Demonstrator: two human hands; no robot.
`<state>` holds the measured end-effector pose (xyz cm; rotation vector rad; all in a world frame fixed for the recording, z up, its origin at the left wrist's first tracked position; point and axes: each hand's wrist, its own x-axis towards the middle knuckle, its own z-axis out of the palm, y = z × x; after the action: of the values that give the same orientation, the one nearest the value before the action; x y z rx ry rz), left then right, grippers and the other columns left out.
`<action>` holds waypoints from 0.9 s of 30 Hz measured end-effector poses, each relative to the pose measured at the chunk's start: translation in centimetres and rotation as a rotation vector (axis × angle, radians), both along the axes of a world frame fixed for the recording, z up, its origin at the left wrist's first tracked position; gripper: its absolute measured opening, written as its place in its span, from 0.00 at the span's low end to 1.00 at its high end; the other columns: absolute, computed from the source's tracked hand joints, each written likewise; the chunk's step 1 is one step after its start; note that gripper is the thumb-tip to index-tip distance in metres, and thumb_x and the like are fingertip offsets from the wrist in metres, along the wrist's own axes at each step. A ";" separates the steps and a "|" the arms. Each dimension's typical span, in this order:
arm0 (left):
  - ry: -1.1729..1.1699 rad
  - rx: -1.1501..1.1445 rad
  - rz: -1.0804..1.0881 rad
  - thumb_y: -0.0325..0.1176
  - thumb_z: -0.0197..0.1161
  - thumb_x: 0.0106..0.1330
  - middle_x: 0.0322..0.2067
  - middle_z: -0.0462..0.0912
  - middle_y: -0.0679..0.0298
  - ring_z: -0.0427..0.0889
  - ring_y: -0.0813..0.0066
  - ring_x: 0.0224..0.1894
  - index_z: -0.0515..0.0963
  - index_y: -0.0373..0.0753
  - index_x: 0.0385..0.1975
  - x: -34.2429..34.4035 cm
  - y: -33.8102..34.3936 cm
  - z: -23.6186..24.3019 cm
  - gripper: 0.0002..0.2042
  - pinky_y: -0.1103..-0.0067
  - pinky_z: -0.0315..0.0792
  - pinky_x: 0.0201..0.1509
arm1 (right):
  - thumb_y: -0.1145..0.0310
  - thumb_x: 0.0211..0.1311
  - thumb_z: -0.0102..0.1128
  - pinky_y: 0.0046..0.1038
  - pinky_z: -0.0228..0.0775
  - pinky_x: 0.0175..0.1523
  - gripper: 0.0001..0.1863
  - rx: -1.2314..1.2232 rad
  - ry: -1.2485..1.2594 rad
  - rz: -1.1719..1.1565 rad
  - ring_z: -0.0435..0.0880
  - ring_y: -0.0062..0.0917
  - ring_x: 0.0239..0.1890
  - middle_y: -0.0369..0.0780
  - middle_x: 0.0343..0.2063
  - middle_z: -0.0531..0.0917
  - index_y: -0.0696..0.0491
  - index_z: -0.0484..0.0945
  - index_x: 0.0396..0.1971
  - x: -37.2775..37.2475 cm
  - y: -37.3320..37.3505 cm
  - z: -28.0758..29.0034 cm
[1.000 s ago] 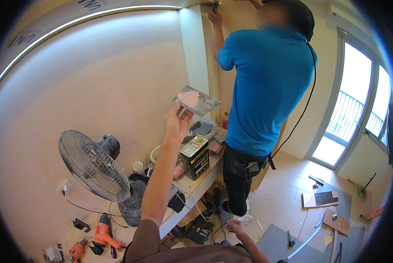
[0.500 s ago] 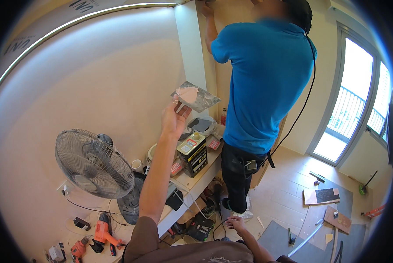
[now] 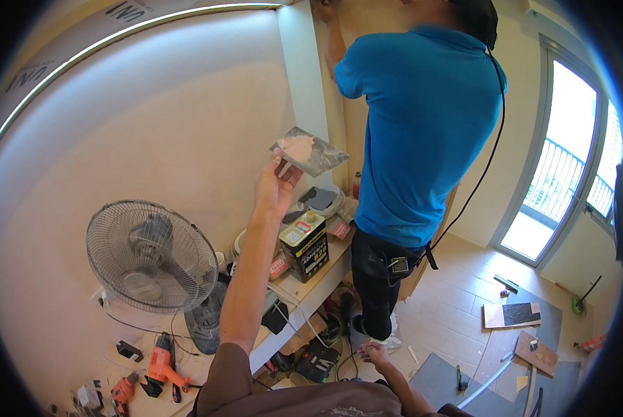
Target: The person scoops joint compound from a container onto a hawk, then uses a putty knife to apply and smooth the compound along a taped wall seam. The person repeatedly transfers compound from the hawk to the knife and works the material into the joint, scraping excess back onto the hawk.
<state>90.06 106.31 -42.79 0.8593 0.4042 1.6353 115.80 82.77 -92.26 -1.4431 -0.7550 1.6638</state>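
My left hand (image 3: 278, 186) is raised in the middle of the head view, its fingers closed on the edge of a flat, grey, smeared plate (image 3: 325, 158). A patch of pale pink paste (image 3: 297, 148) lies on top of the plate. Lower down, near my body, my right hand (image 3: 375, 353) hangs with loosely bent fingers somewhat apart, and I see nothing in it. Below my left hand, a black and yellow metal can (image 3: 306, 249) stands on the bench (image 3: 294, 290).
A person in a blue shirt (image 3: 426, 132) stands close ahead, arms raised. At left are a fan (image 3: 152, 257), an orange heat gun (image 3: 163, 365) and a drill (image 3: 124, 393). A black toolbox (image 3: 318, 363) sits below the bench. Board pieces (image 3: 536, 351) lie on the floor at right.
The fan's head has turned, and its cage now covers more of the white cup beside it. My hands and the plate have hardly moved.
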 end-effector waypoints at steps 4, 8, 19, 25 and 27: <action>-0.004 -0.010 0.019 0.36 0.56 0.74 0.50 0.76 0.59 0.78 0.65 0.49 0.74 0.35 0.54 0.6 -0.4 0.8 0.14 0.68 0.76 0.58 | 0.70 0.69 0.55 0.28 0.80 0.37 0.10 -0.021 -0.013 -0.001 0.87 0.27 0.33 0.44 0.36 0.87 0.58 0.79 0.45 0.3 0.6 -0.7; -0.014 0.014 0.007 0.35 0.55 0.74 0.51 0.75 0.58 0.77 0.64 0.51 0.74 0.35 0.54 0.5 -0.3 0.5 0.14 0.68 0.76 0.59 | 0.70 0.69 0.55 0.28 0.80 0.37 0.09 -0.007 -0.003 0.005 0.88 0.27 0.33 0.43 0.36 0.87 0.57 0.79 0.45 0.6 0.8 -1.3; 0.010 0.001 0.036 0.34 0.55 0.74 0.50 0.77 0.57 0.79 0.65 0.48 0.74 0.34 0.53 0.5 -0.7 0.6 0.14 0.69 0.77 0.57 | 0.72 0.69 0.54 0.26 0.79 0.35 0.09 -0.022 0.001 -0.007 0.88 0.25 0.32 0.43 0.36 0.88 0.57 0.79 0.44 0.1 0.9 0.4; 0.008 0.012 0.012 0.36 0.57 0.73 0.50 0.76 0.57 0.79 0.65 0.48 0.74 0.34 0.53 0.6 -0.9 0.7 0.15 0.69 0.77 0.56 | 0.72 0.69 0.54 0.26 0.79 0.36 0.09 0.001 0.044 -0.011 0.88 0.26 0.32 0.44 0.36 0.88 0.58 0.79 0.44 0.4 0.7 -1.0; 0.002 0.018 0.009 0.36 0.58 0.73 0.50 0.76 0.58 0.79 0.65 0.48 0.74 0.34 0.53 0.6 -1.0 0.6 0.15 0.69 0.77 0.55 | 0.72 0.69 0.54 0.26 0.79 0.35 0.09 -0.015 0.048 -0.020 0.88 0.25 0.31 0.44 0.36 0.88 0.58 0.80 0.43 0.2 0.7 -0.6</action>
<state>90.63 105.33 -42.17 0.8738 0.3955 1.6485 115.99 83.43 -92.83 -1.4119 -0.7002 1.6860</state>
